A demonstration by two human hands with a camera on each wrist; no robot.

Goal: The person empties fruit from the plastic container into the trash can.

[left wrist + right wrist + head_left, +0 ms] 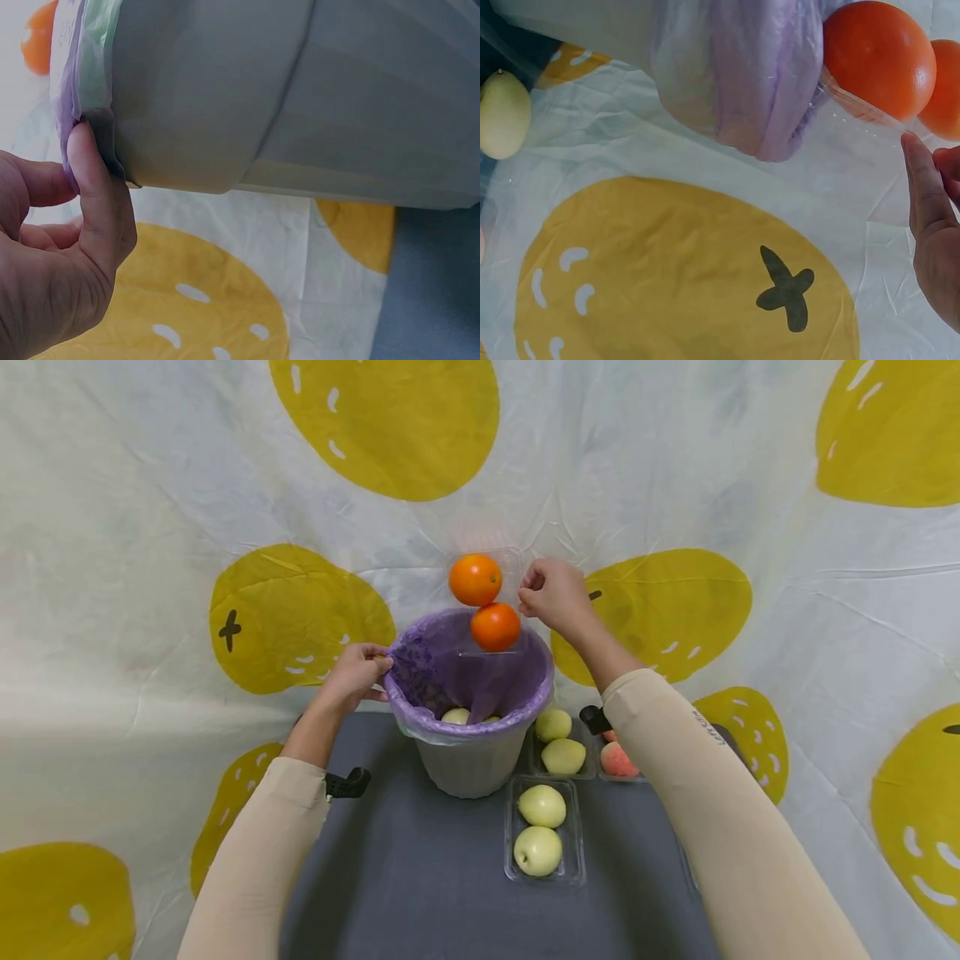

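A grey bin (468, 760) lined with a purple bag (480, 672) stands on a dark mat. My left hand (358, 672) pinches the bag's rim at the bin's left edge; the thumb (94, 180) presses the purple film against the bin wall (300, 97). My right hand (551, 593) holds a clear plastic tray (487, 593) tilted over the bin's mouth, with two oranges (476, 579) (495, 627) in it. In the right wrist view the oranges (877, 56) lie against the clear tray (862, 112) beside my fingers (922, 180). Pale fruit (455, 716) lies in the bin's bottom.
On the mat (420, 877) right of the bin are a clear tray with two pale green fruits (540, 828), another with two more (558, 743), and one with a peach (618, 760). A white cloth with yellow faces (300, 618) covers the surroundings.
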